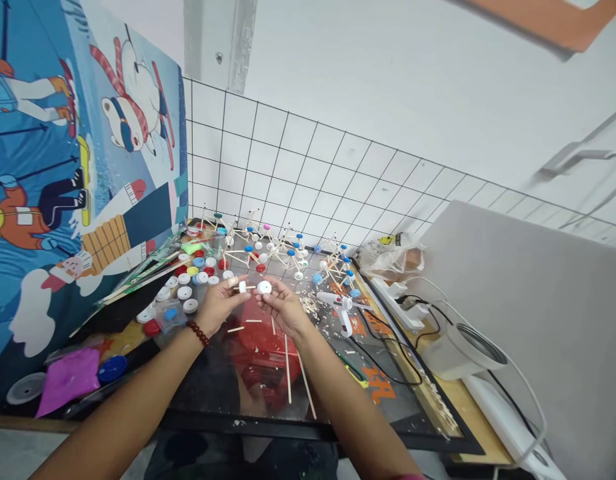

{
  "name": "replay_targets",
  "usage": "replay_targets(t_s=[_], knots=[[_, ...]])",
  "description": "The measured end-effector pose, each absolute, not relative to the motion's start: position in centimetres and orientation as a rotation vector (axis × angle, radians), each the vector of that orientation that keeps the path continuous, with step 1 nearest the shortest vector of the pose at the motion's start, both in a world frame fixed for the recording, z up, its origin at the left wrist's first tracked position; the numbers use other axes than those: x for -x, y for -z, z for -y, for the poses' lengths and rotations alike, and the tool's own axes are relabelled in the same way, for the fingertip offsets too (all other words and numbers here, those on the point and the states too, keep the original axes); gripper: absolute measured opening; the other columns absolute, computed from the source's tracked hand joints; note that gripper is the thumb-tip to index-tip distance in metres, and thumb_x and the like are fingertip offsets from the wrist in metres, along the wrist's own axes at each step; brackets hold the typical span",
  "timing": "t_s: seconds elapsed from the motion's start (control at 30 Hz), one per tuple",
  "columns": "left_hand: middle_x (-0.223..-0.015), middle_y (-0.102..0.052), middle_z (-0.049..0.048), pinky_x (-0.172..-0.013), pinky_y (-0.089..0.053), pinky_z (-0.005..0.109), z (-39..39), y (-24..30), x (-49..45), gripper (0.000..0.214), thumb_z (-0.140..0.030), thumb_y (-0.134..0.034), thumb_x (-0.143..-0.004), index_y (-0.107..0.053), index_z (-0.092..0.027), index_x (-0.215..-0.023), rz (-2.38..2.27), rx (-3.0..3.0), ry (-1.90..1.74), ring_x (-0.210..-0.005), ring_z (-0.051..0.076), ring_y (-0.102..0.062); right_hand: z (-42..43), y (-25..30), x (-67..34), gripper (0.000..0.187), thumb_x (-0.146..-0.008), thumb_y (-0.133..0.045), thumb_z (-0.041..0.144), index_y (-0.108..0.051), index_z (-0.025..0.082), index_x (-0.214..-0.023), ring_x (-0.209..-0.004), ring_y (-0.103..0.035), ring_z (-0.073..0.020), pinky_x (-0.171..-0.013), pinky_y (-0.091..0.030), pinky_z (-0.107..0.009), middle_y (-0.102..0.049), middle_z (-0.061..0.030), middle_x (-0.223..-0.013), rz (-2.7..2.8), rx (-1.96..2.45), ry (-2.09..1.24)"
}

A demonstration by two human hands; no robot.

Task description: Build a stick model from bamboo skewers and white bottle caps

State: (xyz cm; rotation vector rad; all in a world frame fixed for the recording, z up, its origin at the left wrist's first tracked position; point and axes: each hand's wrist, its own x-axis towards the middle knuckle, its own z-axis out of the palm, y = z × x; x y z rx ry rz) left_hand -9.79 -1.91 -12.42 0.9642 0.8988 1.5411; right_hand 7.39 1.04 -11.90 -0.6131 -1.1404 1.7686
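Observation:
Over the dark table my left hand [219,305] pinches a small white bottle cap [243,287] with a short thin stick through or against it. Close by, my right hand [284,308] grips another white bottle cap [265,287], its round face towards me. The stick points from the left cap towards the right one; whether it touches cannot be made out. Below the hands lie short cut sticks [253,321] and two longer wooden sticks [288,373]. A white glue gun [342,308] lies right of my right hand.
Several stick-and-cap models [291,253] stand at the back before a wire grid [298,160]. Loose caps [185,293] and a purple packet [71,377] lie at left. A power strip [395,300], cables and a white roll [465,350] line the right edge.

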Motion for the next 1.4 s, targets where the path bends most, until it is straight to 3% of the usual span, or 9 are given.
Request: replay_targets(t_s=[0.2, 0.43, 0.63, 0.77, 0.93, 1.1, 1.27, 1.4], knots=[[-0.099, -0.069, 0.0064, -0.075, -0.053, 0.033, 1.5, 13.5, 9.7, 0.037, -0.031, -0.076, -0.068, -0.073, -0.018, -0.103, -1.105, -1.421, -1.65, -0.083, 0.019, -0.065, -0.6, 12.6, -7.4, 0.047, -0.059, -0.085, 0.02, -0.063, 0.023, -0.1, -0.072, -0.069, -0.0137, -0.069, -0.055, -0.025, -0.075, 0.0026, -0.082, 1.187, 0.669, -1.511], [-0.09, -0.066, 0.0044, -0.058, -0.047, 0.026, 2.1, 13.4, 9.4, 0.032, -0.021, -0.076, -0.067, -0.074, -0.02, -0.099, -1.355, -1.788, -1.716, -0.072, 0.016, -0.058, -0.4, 14.5, -7.4, 0.044, -0.057, -0.084, 0.02, -0.06, 0.023, -0.093, -0.075, -0.068, -0.0151, -0.073, -0.054, -0.028, -0.073, 0.0029, -0.082, 1.194, 0.717, -1.44], [-0.093, -0.067, 0.0056, -0.058, -0.045, 0.025, 2.3, 13.3, 9.3, 0.029, -0.018, -0.075, -0.068, -0.075, -0.021, -0.097, -1.328, -1.853, -1.686, -0.076, 0.018, -0.06, -0.4, 14.8, -7.1, 0.046, -0.057, -0.085, 0.025, -0.057, 0.023, -0.094, -0.076, -0.067, -0.0157, -0.076, -0.053, -0.029, -0.07, 0.0033, -0.081, 1.241, 0.714, -1.439], [-0.092, -0.067, 0.0055, -0.067, -0.046, 0.026, 2.7, 12.8, 8.9, 0.032, -0.014, -0.081, -0.06, -0.077, -0.024, -0.09, -1.237, -1.678, -1.705, -0.083, 0.021, -0.06, -0.3, 14.7, -7.3, 0.042, -0.061, -0.083, 0.029, -0.058, 0.024, -0.094, -0.074, -0.064, -0.0151, -0.074, -0.052, -0.029, -0.069, 0.0028, -0.081, 1.29, 0.719, -1.396], [-0.092, -0.065, 0.0033, -0.069, -0.046, 0.023, 2.3, 11.7, 9.6, 0.037, -0.014, -0.087, -0.051, -0.076, -0.023, -0.086, -1.192, -1.372, -1.828, -0.085, 0.019, -0.059, -0.8, 14.7, -8.0, 0.027, -0.068, -0.076, 0.028, -0.068, 0.023, -0.094, -0.079, -0.059, -0.0169, -0.074, -0.05, -0.03, -0.065, -0.0023, -0.09, 1.706, 1.001, -0.952], [-0.062, -0.053, -0.0056, -0.044, -0.032, 0.017, 1.0, 9.9, 13.4, 0.022, -0.028, -0.077, -0.073, -0.068, -0.019, -0.091, -0.953, -0.682, -2.155, -0.05, 0.007, -0.043, -1.9, 14.3, -5.9, 0.026, -0.066, -0.077, 0.019, -0.073, 0.024, -0.091, -0.071, -0.058, -0.015, -0.068, -0.047, -0.027, -0.066, 0.0007, -0.081, 2.01, 1.091, -0.879], [-0.065, -0.054, -0.0011, -0.044, -0.036, 0.018, 1.1, 9.0, 16.2, 0.015, -0.027, -0.062, -0.085, -0.063, -0.013, -0.088, -0.755, -0.391, -2.096, -0.051, 0.008, -0.047, -3.6, 12.5, -2.5, 0.027, -0.061, -0.084, 0.026, -0.075, 0.022, -0.086, -0.07, -0.059, -0.0152, -0.066, -0.044, -0.025, -0.068, 0.0018, -0.076, 2.319, 1.083, -0.789], [-0.064, -0.053, 0.0021, -0.048, -0.041, 0.019, 1.4, 9.2, 17.1, 0.02, -0.023, -0.047, -0.09, -0.061, -0.01, -0.085, -0.528, -0.158, -1.954, -0.053, 0.009, -0.048, -5.3, 11.4, 0.3, 0.024, -0.078, -0.073, 0.029, -0.073, 0.023, -0.101, -0.085, -0.063, -0.0186, -0.076, -0.045, -0.028, -0.071, -0.0034, -0.096, 2.407, 1.104, -0.628]])
